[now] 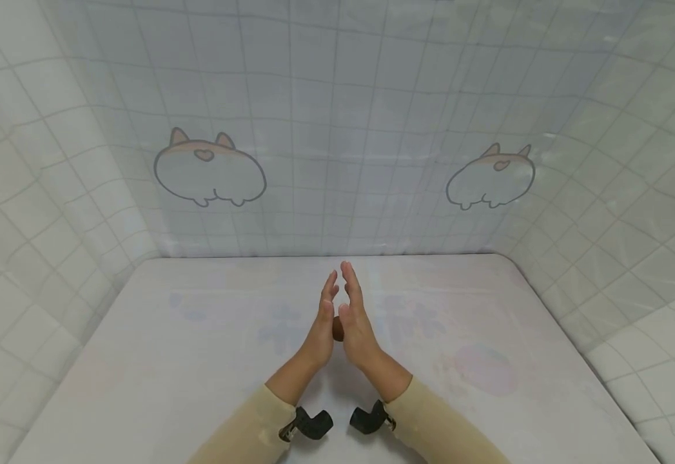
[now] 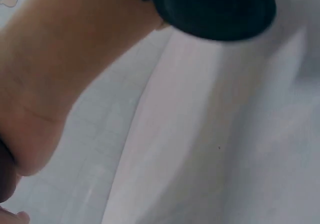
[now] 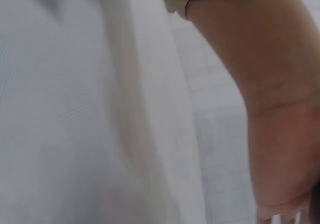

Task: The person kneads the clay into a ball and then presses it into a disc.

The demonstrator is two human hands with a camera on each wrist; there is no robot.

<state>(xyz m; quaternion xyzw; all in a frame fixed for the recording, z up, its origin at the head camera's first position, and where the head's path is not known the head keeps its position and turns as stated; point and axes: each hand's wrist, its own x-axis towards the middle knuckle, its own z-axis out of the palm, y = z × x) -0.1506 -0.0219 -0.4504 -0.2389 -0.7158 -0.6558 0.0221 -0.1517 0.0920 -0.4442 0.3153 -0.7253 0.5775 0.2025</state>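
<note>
A small, brown, rounded lump [image 1: 338, 328] sits between the two palms in the head view, partly covered by them. My left hand [image 1: 321, 328] presses it from the left with straight fingers pointing away from me. From the other side my right hand [image 1: 358, 328] presses against it, its fingers straight too, the fingertips of both hands close together. In the left wrist view the dark brown lump [image 2: 6, 176] shows at the left edge beside the heel of the palm. Only a dark sliver of it appears at the right edge of the right wrist view.
Both hands are above a white table [image 1: 198, 361] with faint pastel prints. A grid-patterned curtain [image 1: 337, 129] with cartoon animal drawings stands behind it and along both sides. Black wrist camera mounts [image 1: 314, 425] stick inward from the cream sleeves [image 1: 244, 428].
</note>
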